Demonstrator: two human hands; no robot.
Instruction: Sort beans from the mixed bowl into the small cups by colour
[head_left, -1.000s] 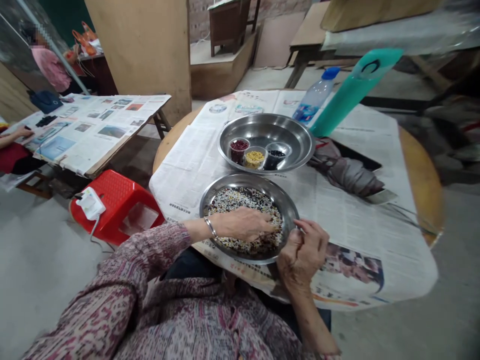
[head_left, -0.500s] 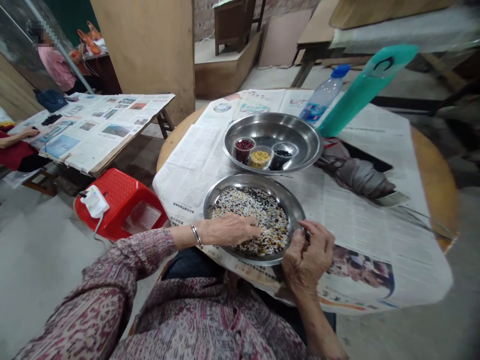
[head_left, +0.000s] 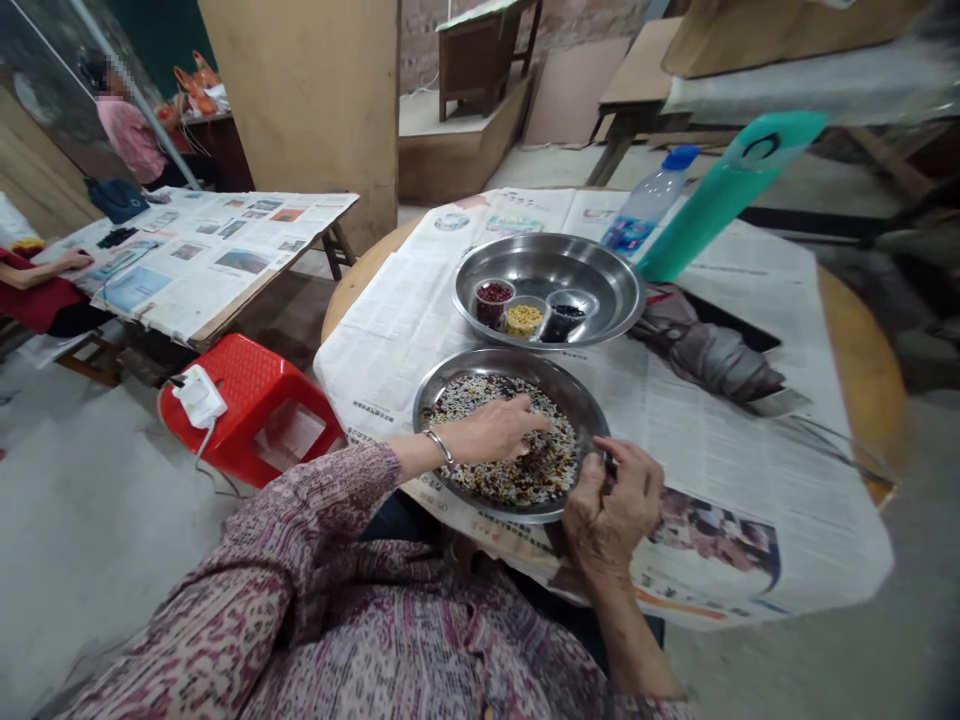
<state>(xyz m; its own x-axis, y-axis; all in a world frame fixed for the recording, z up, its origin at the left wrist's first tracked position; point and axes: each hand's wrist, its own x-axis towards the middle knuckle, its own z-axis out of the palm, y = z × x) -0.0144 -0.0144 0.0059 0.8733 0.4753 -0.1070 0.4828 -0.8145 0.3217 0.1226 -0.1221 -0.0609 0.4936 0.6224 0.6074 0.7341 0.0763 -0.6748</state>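
Left hand [head_left: 491,432], fingers bunched narrow, tips down among mixed grains [head_left: 465,412] filling a round, shallow steel bowl [head_left: 510,358], no long axis, set on newspaper [head_left: 367,340] directly ahead of the fingertips. Right hand [head_left: 611,505], fingers curled against the bowl's right rim; anything held is hidden. Left hand nearer the grains. Beyond: larger steel basin [head_left: 547,242] holding three small cups [head_left: 523,320] of red, yellow and black grains.
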